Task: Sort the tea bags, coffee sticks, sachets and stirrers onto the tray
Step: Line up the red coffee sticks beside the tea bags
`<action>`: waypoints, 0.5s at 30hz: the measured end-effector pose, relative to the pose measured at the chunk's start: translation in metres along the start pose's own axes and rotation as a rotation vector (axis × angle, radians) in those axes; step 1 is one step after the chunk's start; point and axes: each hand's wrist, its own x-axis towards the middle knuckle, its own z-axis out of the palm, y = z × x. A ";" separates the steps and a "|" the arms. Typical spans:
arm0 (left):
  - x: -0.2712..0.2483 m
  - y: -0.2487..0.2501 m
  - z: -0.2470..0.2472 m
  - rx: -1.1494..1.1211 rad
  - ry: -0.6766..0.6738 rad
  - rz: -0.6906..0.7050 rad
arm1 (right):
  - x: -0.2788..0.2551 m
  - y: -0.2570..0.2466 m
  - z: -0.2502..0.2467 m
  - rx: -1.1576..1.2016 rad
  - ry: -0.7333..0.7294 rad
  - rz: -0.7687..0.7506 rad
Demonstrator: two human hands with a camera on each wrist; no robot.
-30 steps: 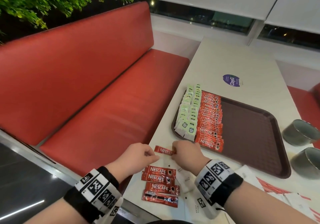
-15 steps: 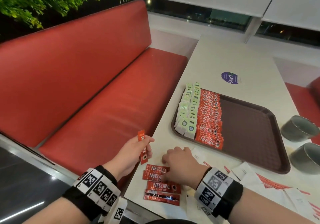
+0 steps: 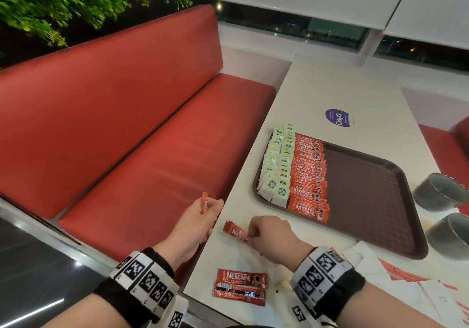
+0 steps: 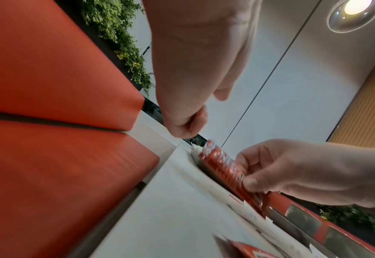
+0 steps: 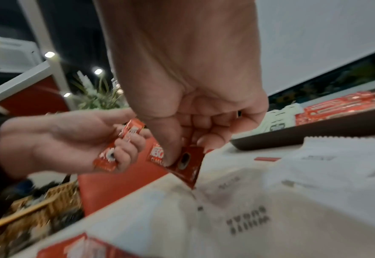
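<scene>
A long red bench (image 3: pixel 121 135) runs along the left side of a white table (image 3: pixel 330 91), with green foliage (image 3: pixel 76 0) above its backrest. On the table lies a dark brown tray (image 3: pixel 375 201); along its left side stand two rows of green tea bags (image 3: pixel 276 165) and, just beside them, one overlapping row of red coffee sticks (image 3: pixel 309 180). Two grey bowls (image 3: pixel 439 193) sit to the right of the tray, and white sachets (image 3: pixel 375 274) with red stripes are scattered at the near right of the table. The left hand (image 3: pixel 200 221) hangs just off the table's left edge, above the bench seat, its fingers (image 5: pixel 126 148) curled around an upright coffee stick (image 3: pixel 204 202) that crosses the palm and sticks out past the fingers at both ends. The right hand (image 3: pixel 271 234) is over the table near the tray's front edge, its thumb and fingertips (image 5: pixel 206 139) pinched together on the cup-printed end of a small bundle of coffee sticks (image 3: pixel 236 232), whose lower corner touches the tabletop while the rest juts out leftwards. Two more loose coffee sticks (image 3: pixel 241 287) lie flat side by side near the table's front edge, between the two wrists.
</scene>
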 end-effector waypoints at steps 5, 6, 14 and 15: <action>0.003 0.013 0.015 0.002 -0.127 0.042 | 0.000 0.005 -0.019 0.596 0.088 -0.007; 0.002 0.016 0.020 0.011 -0.173 0.029 | 0.000 0.004 -0.020 0.672 0.063 -0.036; 0.000 0.017 0.036 -0.210 -0.191 -0.131 | -0.007 0.000 -0.014 0.436 -0.001 -0.147; 0.001 0.015 0.033 -0.223 -0.155 -0.138 | -0.012 -0.001 -0.013 0.234 -0.038 -0.185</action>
